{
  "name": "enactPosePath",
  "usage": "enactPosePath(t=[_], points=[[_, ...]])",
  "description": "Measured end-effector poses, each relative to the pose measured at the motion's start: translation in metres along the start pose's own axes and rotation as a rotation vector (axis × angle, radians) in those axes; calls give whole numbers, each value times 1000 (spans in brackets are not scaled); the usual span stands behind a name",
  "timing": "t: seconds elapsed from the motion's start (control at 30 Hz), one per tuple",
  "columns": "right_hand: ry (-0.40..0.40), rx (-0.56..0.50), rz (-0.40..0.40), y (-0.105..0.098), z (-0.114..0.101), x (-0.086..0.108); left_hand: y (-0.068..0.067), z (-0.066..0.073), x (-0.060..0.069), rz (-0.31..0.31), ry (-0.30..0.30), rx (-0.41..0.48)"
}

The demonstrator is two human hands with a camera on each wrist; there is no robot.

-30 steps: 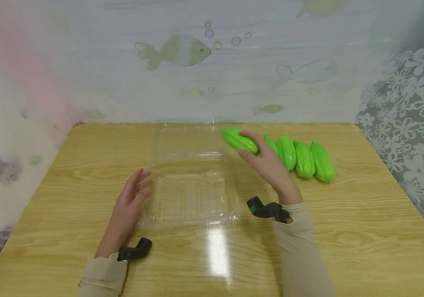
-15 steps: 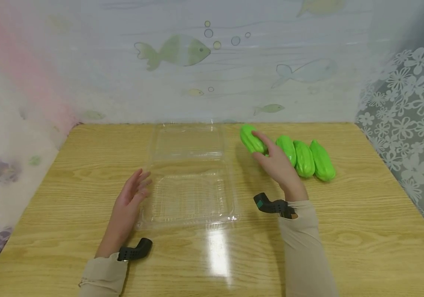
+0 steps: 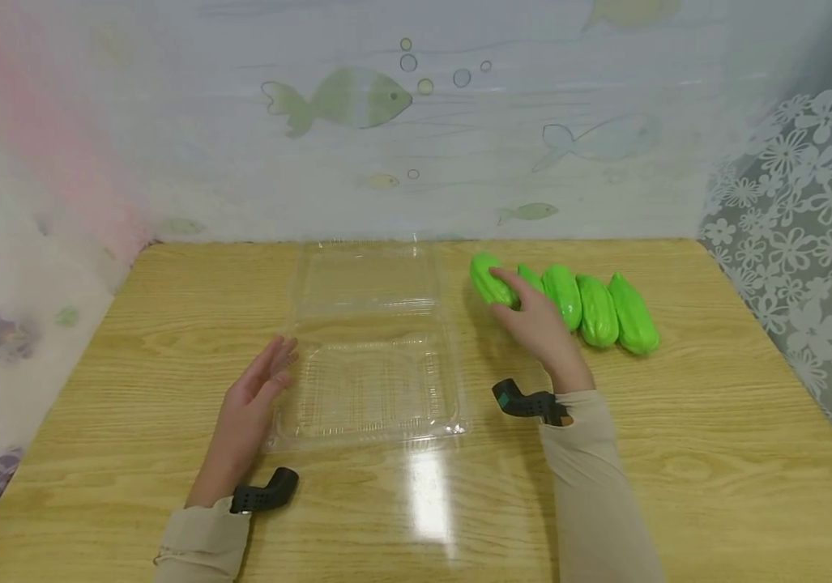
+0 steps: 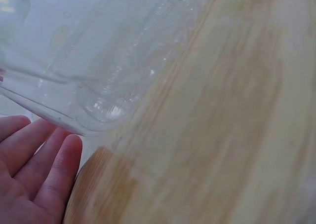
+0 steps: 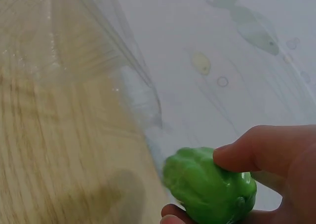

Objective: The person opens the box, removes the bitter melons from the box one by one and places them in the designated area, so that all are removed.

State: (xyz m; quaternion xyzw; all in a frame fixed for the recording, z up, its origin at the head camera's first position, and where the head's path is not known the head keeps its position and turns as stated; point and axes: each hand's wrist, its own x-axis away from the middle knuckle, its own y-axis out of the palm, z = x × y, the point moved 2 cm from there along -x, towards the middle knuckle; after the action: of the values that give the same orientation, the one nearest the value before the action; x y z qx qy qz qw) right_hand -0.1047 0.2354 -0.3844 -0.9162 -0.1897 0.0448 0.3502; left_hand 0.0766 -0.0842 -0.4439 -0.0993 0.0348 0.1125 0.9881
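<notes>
My right hand [image 3: 539, 324] grips a bright green, ridged bitter melon [image 3: 488, 278] between thumb and fingers. The right wrist view shows the melon [image 5: 205, 184] from its end, held above the table. Several similar bitter melons [image 3: 633, 316] lie in a row to the right, one partly hidden behind the hand. A clear plastic clamshell container [image 3: 455, 425] lies with its lid raised at the back. Beside its left edge is my left hand [image 3: 248, 401], fingers extended; the left wrist view puts the fingertips close to the container wall [image 4: 74, 128], but contact is unclear.
The wooden table [image 3: 714, 453] runs back to a wall [image 3: 241, 178] painted with fish. A flowered panel [image 3: 809, 243] borders the right side. Black wrist cameras [image 3: 525, 399] are strapped to both wrists.
Holding the bitter melon, my right hand moved right, away from the container, then shifted slightly back toward the left and nearer. The left hand has stayed almost still.
</notes>
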Motion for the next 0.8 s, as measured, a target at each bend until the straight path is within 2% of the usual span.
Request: enactPosePath(t=[0.37, 0.6, 0.8], points=[[-27, 230, 51, 15, 1, -5, 0, -2, 0, -12, -1, 16], [-10, 282, 38, 23, 0, -6, 0, -4, 0, -31, 11, 30], [-14, 329, 42, 24, 1, -6, -1, -4, -1, -20, -12, 15]])
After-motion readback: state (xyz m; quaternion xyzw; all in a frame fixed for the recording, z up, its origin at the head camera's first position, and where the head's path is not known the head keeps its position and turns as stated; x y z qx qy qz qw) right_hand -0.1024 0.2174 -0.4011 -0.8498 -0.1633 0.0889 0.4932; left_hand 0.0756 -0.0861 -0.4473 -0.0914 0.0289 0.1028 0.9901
